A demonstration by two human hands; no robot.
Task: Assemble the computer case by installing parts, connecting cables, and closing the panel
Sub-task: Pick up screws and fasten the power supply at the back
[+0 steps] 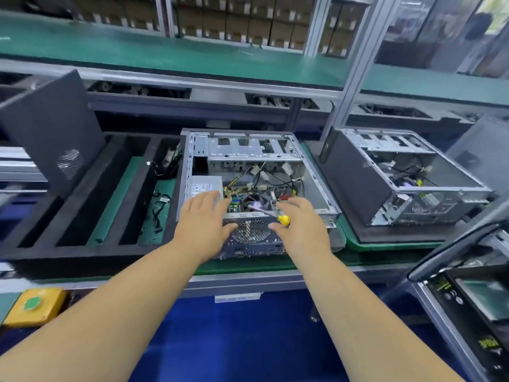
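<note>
The computer case (256, 186) lies open near the surface's front edge, cables loose, side panel off; left hand (205, 227) spread flat, right hand (298, 227) gripping a yellow screwdriver (283, 219); most work remains

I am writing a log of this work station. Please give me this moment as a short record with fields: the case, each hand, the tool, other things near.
case: open case lying on its side, no panel on top, cables showing inside
left hand: open, reaching over the case's near edge
right hand: holds a yellow-handled screwdriver
left of case: black panel, leaning
right of case: second open case
</note>
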